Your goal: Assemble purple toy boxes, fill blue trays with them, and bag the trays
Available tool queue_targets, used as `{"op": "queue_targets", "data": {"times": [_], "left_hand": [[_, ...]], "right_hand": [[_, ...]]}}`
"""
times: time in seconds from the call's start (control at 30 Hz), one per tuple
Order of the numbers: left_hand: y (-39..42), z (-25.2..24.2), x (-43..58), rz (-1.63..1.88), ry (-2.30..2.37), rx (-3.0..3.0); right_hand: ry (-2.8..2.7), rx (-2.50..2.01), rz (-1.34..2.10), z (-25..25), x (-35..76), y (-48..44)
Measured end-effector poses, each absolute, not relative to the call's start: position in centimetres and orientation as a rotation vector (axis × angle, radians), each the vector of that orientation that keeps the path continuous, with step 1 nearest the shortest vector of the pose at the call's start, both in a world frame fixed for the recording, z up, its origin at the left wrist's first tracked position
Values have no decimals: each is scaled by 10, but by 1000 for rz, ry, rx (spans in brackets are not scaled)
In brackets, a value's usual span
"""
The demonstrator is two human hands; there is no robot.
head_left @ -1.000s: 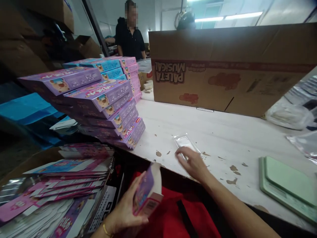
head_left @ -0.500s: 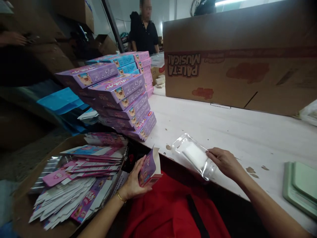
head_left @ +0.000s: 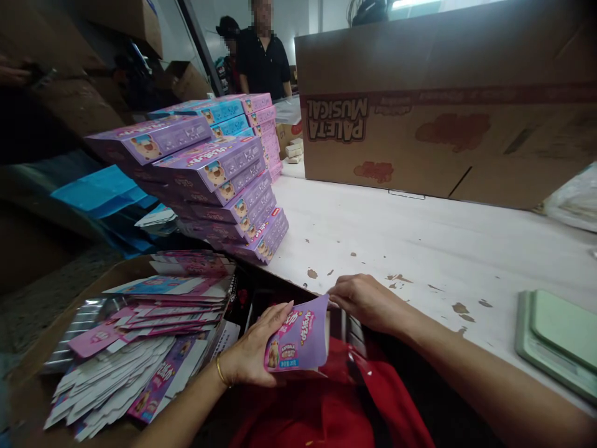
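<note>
My left hand [head_left: 258,344] is wrapped round a small purple carton [head_left: 298,339] with a capybara picture and pink lettering, tilted over my lap. The carton's open end faces right. At that end is my right hand [head_left: 361,302], its fingers pinched near the carton's upper edge. A clear plastic pouch [head_left: 355,339] hangs beneath these fingers, against the red apron [head_left: 321,410]. Part of the pouch is hidden behind the carton and my hand, so I cannot tell how far it is inside.
On the left, a cardboard box [head_left: 28,398] holds several flat cartons [head_left: 112,367]. Purple boxes [head_left: 224,177] are stacked on the white table [head_left: 354,218], beside pink and blue ones. A large carton [head_left: 420,124] stands behind, a green scale [head_left: 559,336] at right. A person [head_left: 263,65] stands beyond.
My right hand has brought the clear pouch left and down from over the table to the carton's open end. The carton in my left hand has turned, showing its printed front.
</note>
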State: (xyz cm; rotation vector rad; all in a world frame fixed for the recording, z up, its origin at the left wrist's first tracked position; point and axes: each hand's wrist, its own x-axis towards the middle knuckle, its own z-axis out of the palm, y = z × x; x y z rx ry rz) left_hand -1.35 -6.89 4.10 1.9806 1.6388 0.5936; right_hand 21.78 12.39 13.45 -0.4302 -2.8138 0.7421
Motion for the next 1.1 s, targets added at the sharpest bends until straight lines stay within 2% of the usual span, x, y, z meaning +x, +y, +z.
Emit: {"op": "queue_targets", "data": {"times": [0.13, 0.23, 0.37, 0.53, 0.63, 0.73, 0.8, 0.9, 0.97, 1.1], "left_hand": [[-67, 30, -11, 773, 1439, 1741], [-60, 21, -2, 835, 1201, 1545], [-46, 15, 21, 809, 946, 1165], [-50, 29, 39, 1030, 1260, 1015], [-64, 37, 34, 1131, 1374, 836], [-75, 36, 24, 1228, 1236, 593], [-77, 33, 19, 1253, 1146, 520], [-74, 33, 14, 1188, 1119, 547], [-69, 36, 12, 1141, 1186, 628], [-61, 47, 4, 1130, 1542, 1029]], "right_hand": [[-2434, -331, 849, 113, 229, 94], [-2577, -116, 788, 98, 236, 69], [-2734, -227, 696, 85, 227, 45], [-2763, -468, 663, 67, 209, 27], [-2578, -355, 943, 56, 208, 37], [-2156, -543, 1348, 43, 207, 65], [-1949, -675, 1707, 31, 199, 82], [-1807, -484, 2286, 13, 177, 89], [-1786, -409, 2365, 5, 161, 85], [-1883, -447, 2065, 4, 146, 81]]}}
